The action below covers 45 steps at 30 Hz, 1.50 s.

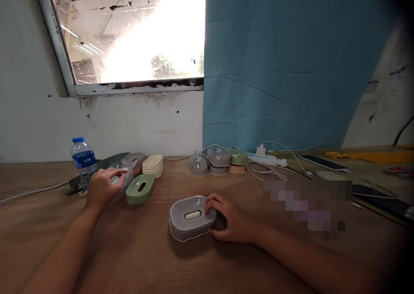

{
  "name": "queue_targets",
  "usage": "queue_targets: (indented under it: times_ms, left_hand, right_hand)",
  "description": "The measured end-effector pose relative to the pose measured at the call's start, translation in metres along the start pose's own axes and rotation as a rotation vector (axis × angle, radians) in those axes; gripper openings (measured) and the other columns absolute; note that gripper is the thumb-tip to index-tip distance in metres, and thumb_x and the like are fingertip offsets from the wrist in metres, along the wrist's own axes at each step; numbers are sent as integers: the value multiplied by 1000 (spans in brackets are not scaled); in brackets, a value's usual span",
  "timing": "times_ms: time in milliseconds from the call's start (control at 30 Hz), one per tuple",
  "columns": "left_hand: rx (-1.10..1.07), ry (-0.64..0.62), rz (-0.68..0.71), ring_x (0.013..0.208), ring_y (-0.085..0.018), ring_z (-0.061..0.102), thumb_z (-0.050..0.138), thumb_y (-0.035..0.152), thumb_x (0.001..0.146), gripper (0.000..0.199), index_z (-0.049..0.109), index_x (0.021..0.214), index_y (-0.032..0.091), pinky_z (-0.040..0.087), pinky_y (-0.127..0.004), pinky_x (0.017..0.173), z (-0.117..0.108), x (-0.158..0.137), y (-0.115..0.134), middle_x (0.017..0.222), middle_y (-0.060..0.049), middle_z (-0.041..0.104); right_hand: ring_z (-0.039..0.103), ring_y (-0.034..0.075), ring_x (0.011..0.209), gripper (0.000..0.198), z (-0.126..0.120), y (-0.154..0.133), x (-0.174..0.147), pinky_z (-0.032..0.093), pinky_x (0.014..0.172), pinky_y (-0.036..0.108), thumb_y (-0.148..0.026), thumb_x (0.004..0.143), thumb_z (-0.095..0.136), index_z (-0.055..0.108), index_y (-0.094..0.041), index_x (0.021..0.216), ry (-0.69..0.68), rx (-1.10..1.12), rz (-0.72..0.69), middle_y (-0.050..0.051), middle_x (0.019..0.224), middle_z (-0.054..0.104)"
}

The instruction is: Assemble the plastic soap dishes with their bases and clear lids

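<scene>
My right hand [231, 220] grips the right end of a grey oval box [193, 218], thumb low on its side and fingers on its top. The box rests on the table, with a cream insert [193, 215] in the slot of its dished top. At the left, my left hand [105, 186] has its thumb and fingers closed at a clear plastic cover [129, 173], which is partly hidden by the hand. Just right of that hand is a green oval box [140, 189] with an open slot.
Behind stand a stack of cream pieces [153, 166] and several stacked grey boxes [218, 156] with a green one [238, 156]. A water bottle [84, 162] is at the left. A power strip [265, 159], cables and a phone [323, 162] lie at the right.
</scene>
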<state>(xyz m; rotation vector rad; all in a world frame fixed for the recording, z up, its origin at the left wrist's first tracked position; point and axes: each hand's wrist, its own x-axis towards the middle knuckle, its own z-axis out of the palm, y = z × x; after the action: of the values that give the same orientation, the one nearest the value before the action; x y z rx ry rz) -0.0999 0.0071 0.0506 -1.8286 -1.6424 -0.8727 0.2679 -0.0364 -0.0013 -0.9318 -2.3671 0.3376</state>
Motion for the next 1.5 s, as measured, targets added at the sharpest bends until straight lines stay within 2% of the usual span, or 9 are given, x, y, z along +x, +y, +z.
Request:
queue_targets:
  times_ms: [200, 367, 567, 700, 767, 900, 1000, 1167, 1500]
  left_hand:
    - [3, -37, 76, 69, -20, 50, 46, 34, 76, 26, 67, 85, 22, 38, -31, 72, 0, -4, -34, 76, -1, 66]
    - [-2, -123, 166, 69, -19, 52, 46, 35, 77, 26, 67, 87, 24, 38, -31, 70, 3, -10, -47, 78, -1, 66]
    - [-18, -194, 149, 75, -20, 55, 47, 37, 78, 25, 68, 81, 24, 40, -30, 71, 6, -13, -56, 81, -2, 65]
    - [10, 87, 33, 79, -21, 55, 42, 39, 81, 30, 65, 89, 20, 41, -31, 71, 4, -12, -23, 89, -6, 59]
    - [-90, 125, 108, 80, -21, 54, 42, 36, 81, 29, 64, 89, 18, 41, -32, 73, 1, -14, 11, 87, -7, 58]
    - [-303, -178, 570, 78, -21, 52, 52, 34, 72, 20, 65, 78, 21, 39, -37, 77, -6, -25, 87, 83, -5, 62]
    - [-530, -403, 768, 87, -22, 52, 60, 34, 64, 31, 63, 92, 23, 38, -36, 83, -6, -35, 119, 92, -4, 64]
    - [-695, -584, 781, 87, -21, 57, 60, 34, 71, 33, 62, 102, 24, 38, -34, 85, 2, -40, 119, 95, -4, 67]
    - [-870, -547, 574, 89, -21, 60, 58, 40, 75, 31, 66, 100, 24, 40, -33, 82, 15, -41, 110, 90, -7, 69]
  right_hand:
    - [49, 19, 93, 34, -1, 0, 0, 40, 83, 30, -20, 58, 67, 53, -21, 89, 2, 10, 3, 4, 102, 47]
    - [49, 19, 93, 33, -2, -2, 0, 40, 82, 29, -21, 59, 66, 53, -21, 89, -6, 11, 17, 4, 103, 47]
    - [50, 19, 91, 33, -2, -2, 0, 40, 81, 29, -21, 59, 66, 53, -22, 90, -11, 14, 17, 4, 102, 46]
    - [49, 19, 95, 37, 0, 0, -1, 40, 84, 29, -22, 59, 65, 52, -22, 94, -18, 22, 25, 5, 107, 44]
    - [47, 20, 100, 47, 2, 2, -1, 38, 88, 30, -23, 58, 66, 50, -22, 102, -17, 28, 47, 6, 114, 40]
    - [43, 24, 109, 69, 3, 7, -1, 35, 94, 34, -27, 58, 68, 40, -20, 120, -26, 56, 93, 9, 123, 38]
    - [41, 26, 113, 73, 4, 9, 0, 31, 97, 38, -26, 59, 67, 36, -19, 125, -23, 88, 111, 11, 122, 43]
    - [39, 27, 117, 78, 7, 16, -1, 31, 99, 42, -26, 63, 66, 29, -19, 131, -31, 172, 172, 12, 129, 41]
    - [34, 24, 123, 73, 3, 17, 0, 27, 103, 42, -35, 73, 62, 25, -18, 133, -56, 321, 227, 11, 137, 34]
